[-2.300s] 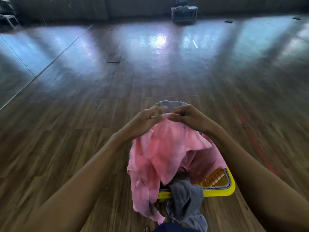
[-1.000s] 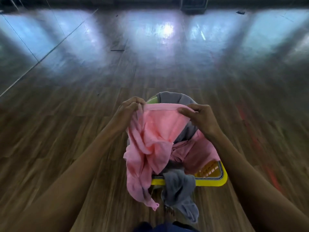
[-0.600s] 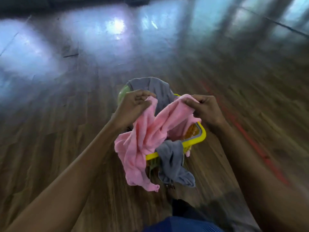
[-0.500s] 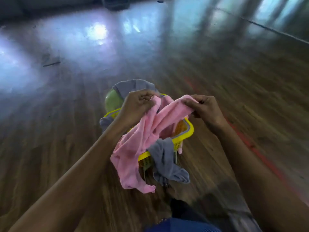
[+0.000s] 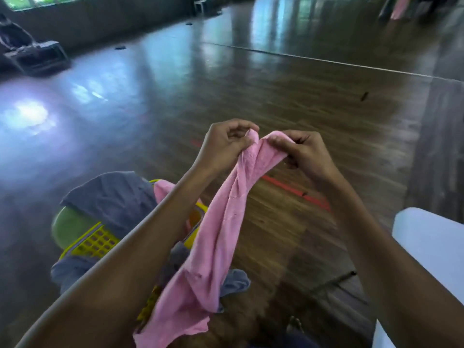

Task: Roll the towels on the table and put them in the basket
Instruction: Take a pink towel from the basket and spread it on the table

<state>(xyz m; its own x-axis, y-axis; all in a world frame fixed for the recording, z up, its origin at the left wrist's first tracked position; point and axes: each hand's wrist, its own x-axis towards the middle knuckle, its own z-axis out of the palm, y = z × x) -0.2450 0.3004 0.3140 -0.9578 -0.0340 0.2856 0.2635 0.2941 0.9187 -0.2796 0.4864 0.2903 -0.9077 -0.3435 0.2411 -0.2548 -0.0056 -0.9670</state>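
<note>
Towel (image 5: 221, 234) hangs from left hand (image 5: 226, 144) and right hand (image 5: 303, 151) at centre; basket (image 5: 95, 243) on floor (image 5: 276, 96) to their left, other towels (image 5: 113, 197) draped over it; table (image 5: 431, 242) at right.

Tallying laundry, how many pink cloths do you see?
3: one pink towel pinched by left hand and right hand; another in the yellow basket; a pink cloth far off. More may be buried.

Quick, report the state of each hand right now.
Left hand: closed, pinching the pink towel by its top edge.
Right hand: closed, pinching the same edge beside it.
</note>
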